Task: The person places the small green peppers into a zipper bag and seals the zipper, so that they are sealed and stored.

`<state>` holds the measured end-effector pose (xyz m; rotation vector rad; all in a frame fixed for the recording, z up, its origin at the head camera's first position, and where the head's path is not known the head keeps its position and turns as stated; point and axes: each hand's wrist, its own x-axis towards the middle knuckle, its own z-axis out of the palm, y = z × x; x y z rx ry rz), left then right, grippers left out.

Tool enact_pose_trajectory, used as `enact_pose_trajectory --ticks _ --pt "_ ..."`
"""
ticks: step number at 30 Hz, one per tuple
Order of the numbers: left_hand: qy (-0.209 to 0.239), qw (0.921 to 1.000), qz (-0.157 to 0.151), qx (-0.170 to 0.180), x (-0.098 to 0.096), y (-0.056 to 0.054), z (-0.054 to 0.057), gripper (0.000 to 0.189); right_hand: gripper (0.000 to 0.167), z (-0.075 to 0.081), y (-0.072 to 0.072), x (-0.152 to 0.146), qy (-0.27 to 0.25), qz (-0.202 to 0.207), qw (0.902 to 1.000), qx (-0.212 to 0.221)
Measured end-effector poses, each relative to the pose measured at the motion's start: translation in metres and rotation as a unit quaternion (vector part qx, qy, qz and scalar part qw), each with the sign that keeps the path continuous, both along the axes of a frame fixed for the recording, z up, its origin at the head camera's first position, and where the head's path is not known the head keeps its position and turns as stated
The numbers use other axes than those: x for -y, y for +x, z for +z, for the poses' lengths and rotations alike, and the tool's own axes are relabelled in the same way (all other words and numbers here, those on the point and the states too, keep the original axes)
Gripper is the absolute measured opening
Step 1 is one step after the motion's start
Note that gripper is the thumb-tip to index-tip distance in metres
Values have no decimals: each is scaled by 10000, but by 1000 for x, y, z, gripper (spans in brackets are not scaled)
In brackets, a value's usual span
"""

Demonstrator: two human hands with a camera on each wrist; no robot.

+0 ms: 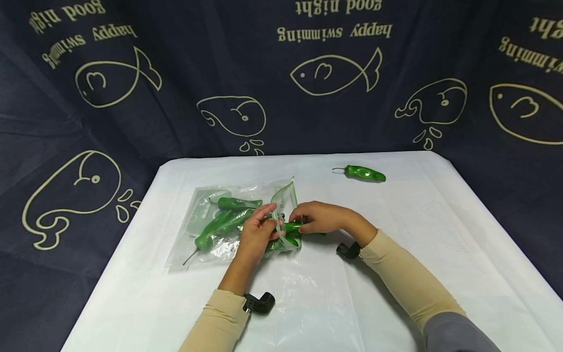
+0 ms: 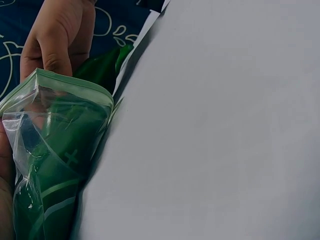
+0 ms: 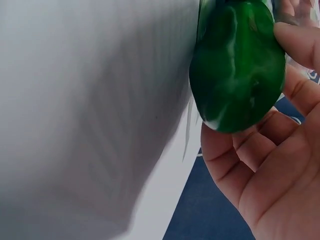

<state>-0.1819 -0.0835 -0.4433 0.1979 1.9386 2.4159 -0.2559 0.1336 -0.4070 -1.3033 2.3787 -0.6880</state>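
A clear zip bag (image 1: 180, 247) with a green zip strip (image 2: 75, 86) lies on its side, its mouth toward the right. Inside it are several long green peppers, among them one with its stem pointing left (image 1: 239, 203). My left hand (image 1: 255, 237) holds the bag at the near side of its mouth, thumb and fingers at the lip. At the opening, my right hand (image 1: 323, 217) grips another green pepper (image 3: 240, 70) between thumb and curled fingers. That pepper's front part is within the mouth; its blunt end sticks out, as the left wrist view shows.
One loose green pepper (image 1: 364, 173) lies near the table's far edge, right of the bag. A white cloth covers the table (image 1: 396, 205). Behind it hangs a dark blue curtain (image 1: 272, 58) with fish and whale drawings.
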Motion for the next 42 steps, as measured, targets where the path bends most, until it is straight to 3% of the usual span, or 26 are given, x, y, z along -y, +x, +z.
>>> enact_pose_trajectory --ticks 34,42 --pt "-74 10000 -2 -67 1 0 -1 46 50 2 3 4 72 8 9982 592" --pt "-67 10000 -11 -49 2 0 -1 47 60 3 2 3 210 140 9985 493"
